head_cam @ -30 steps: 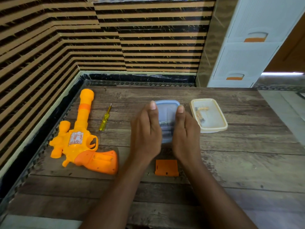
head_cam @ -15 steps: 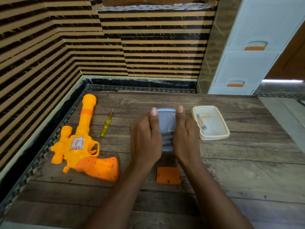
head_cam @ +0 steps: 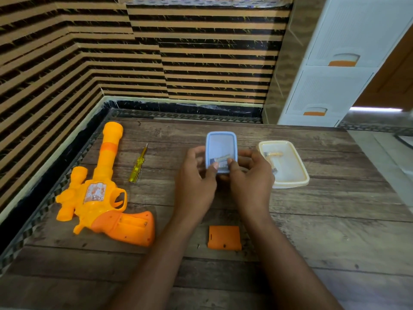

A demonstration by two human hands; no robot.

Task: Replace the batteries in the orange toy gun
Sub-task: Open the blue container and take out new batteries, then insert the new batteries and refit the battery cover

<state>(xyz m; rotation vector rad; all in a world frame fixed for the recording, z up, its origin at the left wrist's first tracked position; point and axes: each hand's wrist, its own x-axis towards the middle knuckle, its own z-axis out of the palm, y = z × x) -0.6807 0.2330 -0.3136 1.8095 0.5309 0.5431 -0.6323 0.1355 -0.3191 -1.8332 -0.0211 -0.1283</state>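
Note:
The orange toy gun lies on its side at the left of the wooden table, with the battery bay in its grip uncovered. Its orange battery cover lies flat near me, a tiny screw just to its left. A blue container with batteries in its near end stands in the middle. My left hand grips its left side and my right hand its right side. Both thumbs reach over the near rim, at the batteries.
A yellow screwdriver lies between the gun and the blue container. A cream container with small parts inside stands just right of my right hand. A striped wall bounds the table at left and back, and a white drawer cabinet stands at back right.
My hands lay stretched along the blue container's sides, covering most of it. They have drawn back to its near end, fingers curled, so its inside and the batteries now show.

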